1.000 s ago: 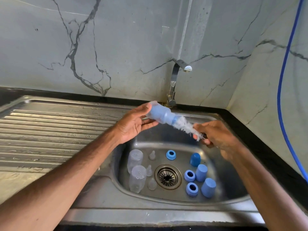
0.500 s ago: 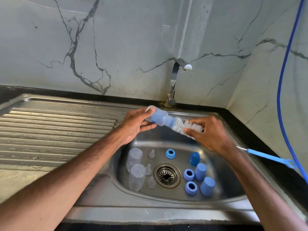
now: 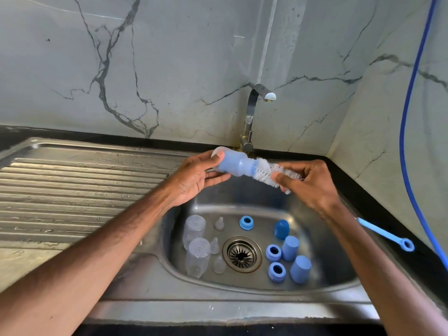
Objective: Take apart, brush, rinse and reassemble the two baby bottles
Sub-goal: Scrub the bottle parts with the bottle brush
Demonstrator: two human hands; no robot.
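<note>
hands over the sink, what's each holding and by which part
The left hand holds the bottle by its base end. The right hand pinches the bottle brush on its bristles, just outside the bottle's mouth.

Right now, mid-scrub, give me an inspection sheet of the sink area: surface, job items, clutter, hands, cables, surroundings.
Surface: steel sink; water drops on the ribbed drainboard; no stream seen at the tap.
Job's things: held bottle with the bottle brush pushed into its mouth. In the basin, around the drain: two clear bottles, three teats, three blue rings, three blue caps.
Clutter: nothing seen.
Hands: left hand grips the held bottle; right hand grips the bottle brush at its bristles, with the blue handle reaching over the counter.
Cables: blue line hangs down the right wall; hose or cable, cannot tell.
Surroundings: veined marble-look wall.
</note>
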